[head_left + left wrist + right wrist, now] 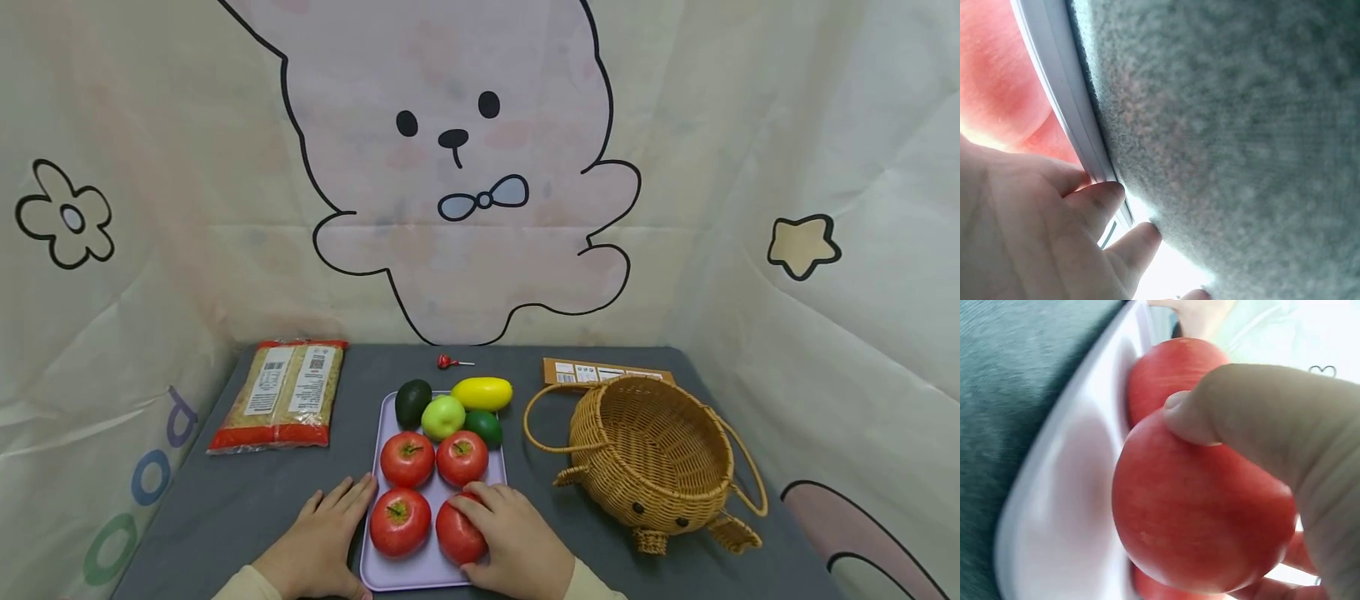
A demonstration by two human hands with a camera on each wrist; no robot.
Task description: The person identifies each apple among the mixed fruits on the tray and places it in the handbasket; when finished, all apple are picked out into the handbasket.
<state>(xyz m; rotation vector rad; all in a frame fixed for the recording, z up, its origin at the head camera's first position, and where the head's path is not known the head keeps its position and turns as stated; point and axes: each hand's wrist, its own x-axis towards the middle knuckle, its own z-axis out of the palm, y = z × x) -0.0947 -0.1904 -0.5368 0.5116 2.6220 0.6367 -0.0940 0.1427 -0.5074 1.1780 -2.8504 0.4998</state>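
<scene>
Right hand (pixel 521 535) grips the front-right apple (pixel 456 533); left hand (pixel 318 533), fingers extended, rests against the tray (pixel 420 575), presumably steadying it.

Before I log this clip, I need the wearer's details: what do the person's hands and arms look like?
The left hand and right hand are bare, with no glove or ring visible. The left sleeve and right sleeve are pale cream, reaching close to the wrists; only their ends show, without any pattern.
</scene>
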